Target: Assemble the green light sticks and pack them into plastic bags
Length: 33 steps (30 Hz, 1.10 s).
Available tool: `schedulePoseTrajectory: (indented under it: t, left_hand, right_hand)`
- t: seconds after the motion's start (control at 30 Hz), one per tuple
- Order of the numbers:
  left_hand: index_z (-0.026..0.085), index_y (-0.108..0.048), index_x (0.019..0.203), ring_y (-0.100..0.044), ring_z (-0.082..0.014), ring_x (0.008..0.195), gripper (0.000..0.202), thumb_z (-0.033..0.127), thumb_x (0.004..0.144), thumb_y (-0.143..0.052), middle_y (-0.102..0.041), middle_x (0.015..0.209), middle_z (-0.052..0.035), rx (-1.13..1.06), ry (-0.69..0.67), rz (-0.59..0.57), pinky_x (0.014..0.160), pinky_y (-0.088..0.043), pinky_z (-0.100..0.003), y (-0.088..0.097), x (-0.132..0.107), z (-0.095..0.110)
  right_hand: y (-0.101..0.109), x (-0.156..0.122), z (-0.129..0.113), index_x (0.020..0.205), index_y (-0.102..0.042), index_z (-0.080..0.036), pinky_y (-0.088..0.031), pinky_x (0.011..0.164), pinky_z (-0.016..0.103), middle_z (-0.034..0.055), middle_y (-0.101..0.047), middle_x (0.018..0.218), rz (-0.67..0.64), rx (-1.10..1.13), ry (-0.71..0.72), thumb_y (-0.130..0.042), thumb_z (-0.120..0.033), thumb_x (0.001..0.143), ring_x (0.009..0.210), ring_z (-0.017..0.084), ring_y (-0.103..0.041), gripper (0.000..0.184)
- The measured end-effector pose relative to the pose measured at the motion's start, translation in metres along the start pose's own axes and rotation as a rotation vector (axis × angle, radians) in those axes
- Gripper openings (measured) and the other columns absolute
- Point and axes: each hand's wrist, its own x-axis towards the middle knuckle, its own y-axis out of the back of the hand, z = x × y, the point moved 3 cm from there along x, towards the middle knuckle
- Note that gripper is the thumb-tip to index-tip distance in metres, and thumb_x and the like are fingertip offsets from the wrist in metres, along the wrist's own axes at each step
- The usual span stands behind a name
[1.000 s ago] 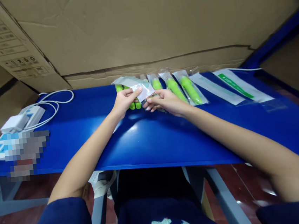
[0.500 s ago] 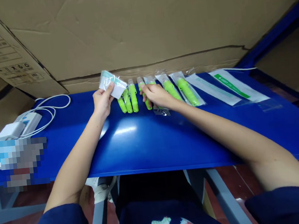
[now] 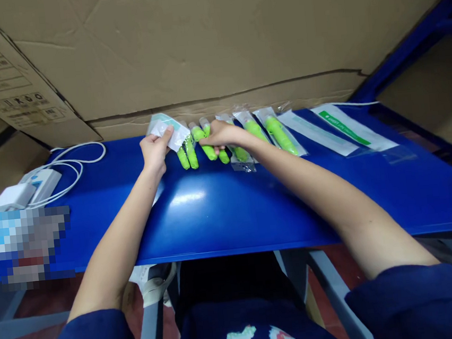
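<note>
Pinched in my left hand (image 3: 154, 152) is a folded clear plastic sleeve (image 3: 165, 131) with a white and teal card. Beside it lie two loose bright green sticks (image 3: 191, 154) with ridged bodies, their upper ends partly covered by the sleeve. My right hand (image 3: 224, 134) is closed on a green stick with a clear tip (image 3: 209, 151), which slants under the thumb and fingers. Another green stick (image 3: 224, 157) shows just below those fingers, mostly hidden. Whether the right hand grips that one too cannot be seen.
Several green sticks in clear sleeves (image 3: 281, 135) lie right of my right hand. Farther right are flat sleeves with cards, one bearing a green label (image 3: 344, 124). A power strip (image 3: 45, 184) and white cable (image 3: 77, 163) lie left. Cardboard (image 3: 214, 48) walls the blue table's (image 3: 222, 212) back.
My right hand has shifted slightly left and closed on a green stick, which now slants beside its neighbour. My left hand and its sleeve have barely moved.
</note>
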Motion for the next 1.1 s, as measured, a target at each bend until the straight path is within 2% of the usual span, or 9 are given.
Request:
schedulePoseTrajectory:
  t: [0.1,0.2,0.3,0.37,0.43,0.5,0.6,0.77,1.1]
  left_hand:
    - [0.013,-0.071,0.078,-0.074,-0.0164,0.073,0.032,0.030,0.067,-0.096,-0.076,0.075,-0.0030,-0.021,-0.003,-0.013,0.074,-0.062,-0.025,-0.002,-0.002,0.000]
    - [0.013,-0.072,0.077,-0.073,-0.0160,0.073,0.033,0.031,0.066,-0.097,-0.076,0.077,-0.0047,-0.018,-0.012,-0.022,0.072,-0.061,-0.025,-0.003,-0.003,-0.001]
    - [0.013,-0.071,0.076,-0.072,-0.0166,0.073,0.030,0.031,0.069,-0.094,-0.075,0.078,-0.0058,0.025,-0.023,-0.012,0.070,-0.061,-0.026,-0.004,-0.005,-0.003]
    - [0.013,-0.071,0.076,-0.072,-0.0175,0.073,0.026,0.029,0.073,-0.092,-0.075,0.078,-0.0066,0.064,-0.038,-0.006,0.069,-0.061,-0.027,-0.005,-0.006,-0.005]
    - [0.014,-0.070,0.075,-0.072,-0.0182,0.071,0.024,0.028,0.075,-0.090,-0.074,0.075,-0.0063,0.099,-0.053,0.011,0.070,-0.062,-0.028,-0.006,-0.008,-0.007]
    - [0.015,-0.067,0.073,-0.071,-0.0177,0.069,0.025,0.026,0.075,-0.089,-0.069,0.068,-0.0036,0.128,-0.065,0.039,0.071,-0.062,-0.028,-0.007,-0.009,-0.007]
    - [0.017,-0.064,0.070,-0.068,-0.0160,0.063,0.027,0.026,0.074,-0.089,-0.063,0.060,0.0000,0.158,-0.067,0.062,0.066,-0.062,-0.026,-0.008,-0.013,-0.005]
    - [0.015,-0.066,0.077,-0.070,-0.0164,0.064,0.028,0.031,0.075,-0.089,-0.071,0.069,-0.0042,0.136,-0.023,0.045,0.063,-0.063,-0.025,-0.010,-0.016,-0.001]
    - [0.018,-0.068,0.093,-0.081,-0.0253,0.082,0.030,0.033,0.080,-0.090,-0.079,0.089,-0.0082,0.082,0.064,-0.028,0.078,-0.069,-0.036,-0.009,-0.015,0.002]
  right_hand:
    - [0.017,-0.027,0.014,0.049,-0.052,-0.021,-0.049,0.062,0.035,0.0057,-0.057,0.048,0.011,0.024,0.045,-0.063,-0.031,0.097,0.045,0.013,-0.047,0.050]
    - [0.024,-0.055,0.032,0.054,-0.052,-0.023,-0.044,0.056,0.033,0.0037,-0.056,0.046,0.026,0.082,0.116,-0.062,-0.031,0.096,0.042,0.013,-0.045,0.044]
    - [0.017,-0.078,0.049,0.076,-0.055,-0.024,-0.038,0.048,0.029,0.0011,-0.066,0.056,0.052,0.281,0.174,-0.068,-0.039,0.091,0.043,0.013,-0.049,0.025]
    - [0.008,-0.091,0.056,0.086,-0.051,-0.025,-0.038,0.047,0.027,0.0017,-0.075,0.074,0.054,0.409,0.225,-0.070,-0.042,0.087,0.047,0.013,-0.051,0.025]
    - [0.000,-0.101,0.059,0.089,-0.047,-0.026,-0.037,0.048,0.026,0.0007,-0.075,0.077,0.035,0.424,0.296,-0.069,-0.043,0.087,0.049,0.012,-0.051,0.028]
    - [-0.006,-0.109,0.058,0.089,-0.047,-0.026,-0.035,0.051,0.026,-0.0023,-0.067,0.068,-0.001,0.355,0.360,-0.069,-0.042,0.087,0.052,0.012,-0.050,0.027]
    - [-0.010,-0.113,0.055,0.088,-0.049,-0.024,-0.032,0.055,0.025,-0.0048,-0.057,0.062,-0.054,0.234,0.414,-0.068,-0.039,0.086,0.057,0.012,-0.048,0.024]
    - [-0.008,-0.109,0.056,0.084,-0.049,-0.023,-0.029,0.058,0.027,-0.0071,-0.048,0.057,-0.020,0.117,0.419,-0.067,-0.033,0.085,0.058,0.013,-0.046,0.021]
    - [-0.005,-0.105,0.062,0.080,-0.049,-0.023,-0.032,0.060,0.028,-0.0044,-0.053,0.057,0.034,0.056,0.341,-0.069,-0.031,0.082,0.060,0.015,-0.053,0.022]
